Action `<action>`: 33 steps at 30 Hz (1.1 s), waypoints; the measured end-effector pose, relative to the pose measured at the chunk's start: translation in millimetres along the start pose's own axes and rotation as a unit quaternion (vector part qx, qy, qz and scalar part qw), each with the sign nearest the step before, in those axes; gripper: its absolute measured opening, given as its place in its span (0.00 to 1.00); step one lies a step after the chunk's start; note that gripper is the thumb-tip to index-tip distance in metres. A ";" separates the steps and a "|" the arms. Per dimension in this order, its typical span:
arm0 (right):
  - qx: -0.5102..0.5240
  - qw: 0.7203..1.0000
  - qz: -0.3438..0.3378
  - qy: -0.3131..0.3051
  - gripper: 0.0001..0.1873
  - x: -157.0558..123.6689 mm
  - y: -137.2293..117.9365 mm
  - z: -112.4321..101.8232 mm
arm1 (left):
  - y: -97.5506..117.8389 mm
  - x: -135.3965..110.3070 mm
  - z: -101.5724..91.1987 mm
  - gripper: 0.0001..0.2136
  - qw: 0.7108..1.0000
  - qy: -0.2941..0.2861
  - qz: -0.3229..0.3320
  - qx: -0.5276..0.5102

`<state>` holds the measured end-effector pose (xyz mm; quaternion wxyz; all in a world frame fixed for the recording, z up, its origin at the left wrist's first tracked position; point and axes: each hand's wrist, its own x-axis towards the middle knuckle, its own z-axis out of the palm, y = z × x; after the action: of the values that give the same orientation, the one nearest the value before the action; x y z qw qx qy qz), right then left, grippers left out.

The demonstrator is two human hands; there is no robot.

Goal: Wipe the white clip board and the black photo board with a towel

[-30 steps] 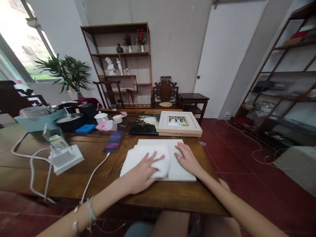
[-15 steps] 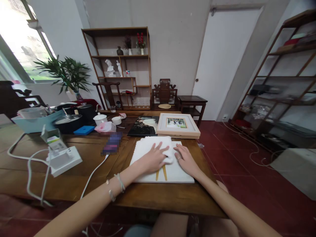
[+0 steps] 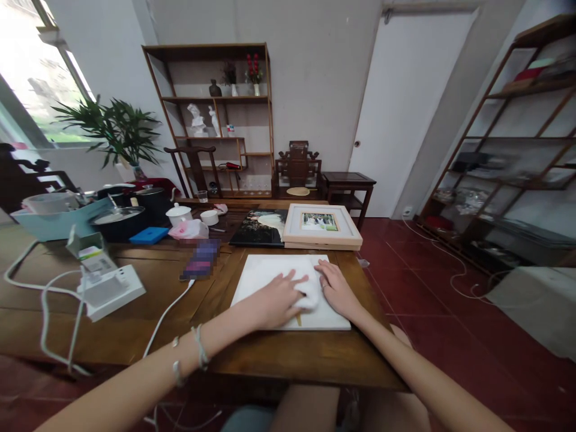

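A white square board point(image 3: 256, 270), perhaps the back of a frame, lies flat near the table's front right part. My left hand point(image 3: 281, 300) is on it, fingers partly spread and curled over a bunched white cloth point(image 3: 310, 299) pressed against the board. Below that hand a yellowish strip point(image 3: 299, 321) shows on the board; the rest of the strip is covered. My right hand point(image 3: 337, 291) rests along the board's right side, fingers stretched out and holding nothing.
Behind the board lie a light wooden picture frame point(image 3: 323, 227) and a dark picture panel point(image 3: 258, 228). To the left are a blurred phone point(image 3: 200, 261) on a charging cable, a white power strip point(image 3: 116, 291), a blue box point(image 3: 149, 235) and a white lidded cup point(image 3: 178, 214).
The cloth, spread over the board's upper left before, is now bunched under my left hand, which has moved slightly down. The right hand stays at the board's right side. The view has shifted slightly.
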<state>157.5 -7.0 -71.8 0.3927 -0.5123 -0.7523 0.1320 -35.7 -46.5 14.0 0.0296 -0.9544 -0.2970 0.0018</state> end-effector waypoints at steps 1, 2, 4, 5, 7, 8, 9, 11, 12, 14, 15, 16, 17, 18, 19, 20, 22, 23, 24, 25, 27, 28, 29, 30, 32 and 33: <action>0.004 1.000 0.003 0.002 0.19 0.2 0.1 0.2 | -9.1 9.9 0.9 0.13 1.000 0.005 -0.008 0.004; 0.009 1.000 0.008 0.004 0.19 0.3 0.1 0.4 | -16.9 19.5 2.5 0.13 1.000 0.011 -0.019 0.011; 0.020 1.000 0.018 0.009 0.20 0.5 0.3 0.7 | -27.3 35.9 7.2 0.14 0.998 0.019 -0.044 0.028; 0.023 0.999 0.023 0.011 0.20 0.7 0.4 0.8 | -29.6 41.9 9.8 0.14 0.998 0.021 -0.056 0.037; 0.027 0.999 0.029 0.016 0.21 1.1 0.7 1.0 | -28.0 48.4 14.0 0.13 0.996 0.024 -0.069 0.059; 0.027 0.999 0.030 0.018 0.21 1.3 0.8 1.0 | -24.3 48.6 15.3 0.13 0.995 0.025 -0.069 0.069; 0.029 0.999 0.030 0.020 0.21 1.6 0.8 0.9 | -18.7 46.9 16.1 0.13 0.995 0.026 -0.063 0.079; 0.035 0.999 0.031 0.018 0.22 2.0 0.6 0.4 | -3.1 38.0 16.1 0.13 0.995 0.023 -0.041 0.090; 0.039 0.999 0.031 0.017 0.22 2.2 0.4 0.1 | 6.5 31.3 15.5 0.13 0.995 0.021 -0.030 0.093; 0.049 0.998 0.034 0.012 0.22 2.2 -0.2 -0.5 | 26.9 15.4 13.6 0.13 0.995 0.015 -0.011 0.097; 0.053 0.998 0.035 0.010 0.22 2.1 -0.4 -0.7 | 36.6 7.0 12.2 0.13 0.995 0.010 -0.002 0.099; 0.055 0.998 0.037 0.009 0.22 1.9 -0.6 -0.8 | 45.1 -0.9 10.6 0.12 0.995 0.004 0.008 0.099; 0.056 0.998 0.039 0.009 0.21 1.6 -0.7 -0.8 | 51.8 -7.8 8.6 0.12 0.995 -0.002 0.018 0.097; 0.055 0.998 0.040 0.009 0.21 1.4 -0.8 -0.8 | 56.1 -13.2 6.4 0.11 0.995 -0.008 0.028 0.092; 0.055 0.998 0.041 0.011 0.21 1.3 -1.0 -0.8 | 57.7 -16.7 3.8 0.11 0.996 -0.013 0.034 0.083; 0.055 0.998 0.041 0.016 0.20 1.2 -1.3 -1.0 | 56.5 -17.8 1.1 0.11 0.997 -0.017 0.037 0.073; 0.062 0.997 0.045 0.030 0.19 1.3 -2.8 -2.4 | 45.9 -13.1 -4.0 0.12 0.998 -0.020 0.031 0.055; 0.068 0.996 0.051 0.037 0.19 1.6 -4.1 -3.7 | 37.5 -7.4 -6.0 0.13 0.998 -0.020 0.026 0.049; 0.075 0.994 0.059 0.045 0.19 1.9 -5.7 -5.5 | 27.9 0.2 -7.2 0.13 0.999 -0.018 0.021 0.044; 0.083 0.993 0.071 0.054 0.19 2.2 -7.6 -7.6 | 17.8 9.1 -7.7 0.14 0.999 -0.015 0.015 0.041; 0.101 0.988 0.091 0.077 0.18 2.9 -11.5 -12.0 | -0.6 29.3 -6.3 0.16 0.999 -0.011 -0.002 0.034; 0.112 0.985 0.095 0.090 0.18 3.1 -13.2 -14.0 | -7.6 39.4 -4.6 0.17 0.999 -0.010 -0.013 0.032; 0.124 0.982 0.095 0.103 0.19 3.3 -14.4 -15.6 | -12.4 49.0 -2.5 0.17 0.999 -0.009 -0.022 0.030; 0.137 0.979 0.093 0.115 0.19 3.4 -15.1 -16.8 | -14.8 57.6 -0.2 0.17 0.999 -0.009 -0.028 0.028; 0.163 0.974 0.084 0.136 0.20 3.5 -14.6 -17.5 | -12.4 70.2 4.0 0.16 0.999 -0.001 -0.033 0.031; 0.175 0.971 0.081 0.145 0.21 3.5 -13.6 -17.3 | -8.0 73.7 5.6 0.15 0.999 0.005 -0.030 0.038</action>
<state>160.4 -13.5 -50.7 0.5689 -0.5087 -0.6087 0.2169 20.4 2.2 9.9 0.0670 -0.9433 -0.3251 0.0073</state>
